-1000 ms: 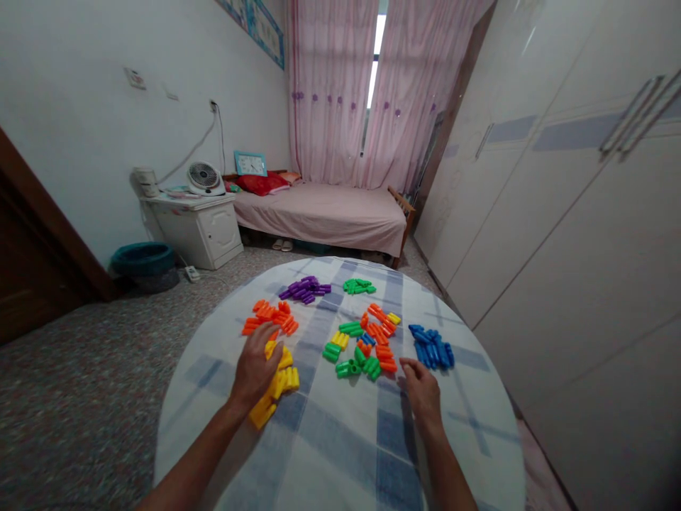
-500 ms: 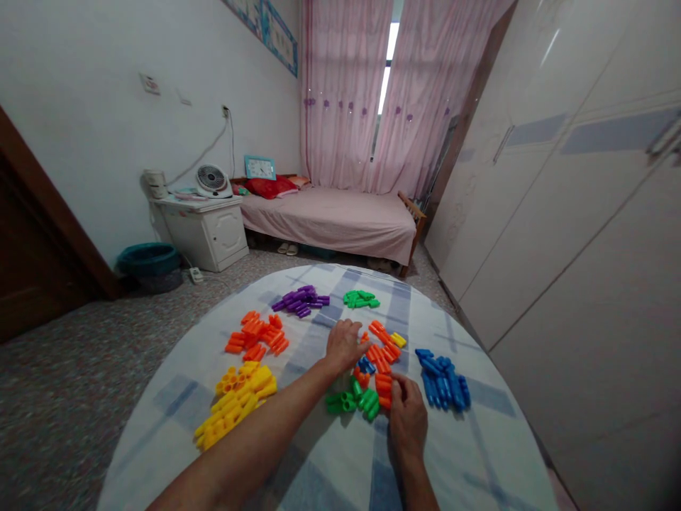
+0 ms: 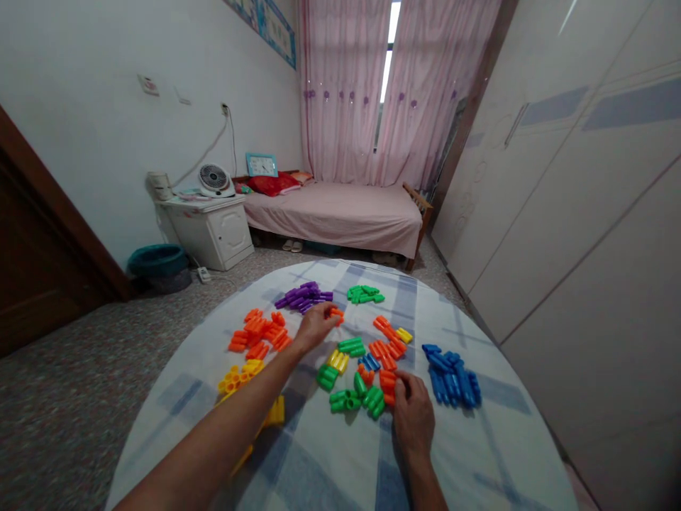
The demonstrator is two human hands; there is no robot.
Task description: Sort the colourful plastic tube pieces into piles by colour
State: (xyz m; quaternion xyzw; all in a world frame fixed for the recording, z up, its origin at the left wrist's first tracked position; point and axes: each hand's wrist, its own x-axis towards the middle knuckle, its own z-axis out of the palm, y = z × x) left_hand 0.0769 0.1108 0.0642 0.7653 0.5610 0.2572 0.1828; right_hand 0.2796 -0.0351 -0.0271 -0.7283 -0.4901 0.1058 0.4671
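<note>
Small plastic tube pieces lie sorted by colour on a round table [image 3: 330,461] with a blue-checked cloth. My left hand [image 3: 315,326] is closed on an orange piece [image 3: 335,312] and hovers between the orange pile [image 3: 259,332] and the purple pile [image 3: 302,295]. Fingers of my right hand [image 3: 412,417] are curled on red-orange pieces [image 3: 388,380] at the near edge of the mixed pile [image 3: 367,365]. My left forearm lies across part of the yellow pile [image 3: 242,375].
A green pile [image 3: 363,293] sits at the far edge and a blue pile [image 3: 451,376] at the right. Beyond the table are a pink bed [image 3: 340,213], a white cabinet [image 3: 210,228] with a fan, a teal basin [image 3: 155,260] and white wardrobes [image 3: 574,199].
My left hand went from the yellow pile to the mixed pile, then left and farther off with an orange piece. My right hand moved onto the red-orange pieces.
</note>
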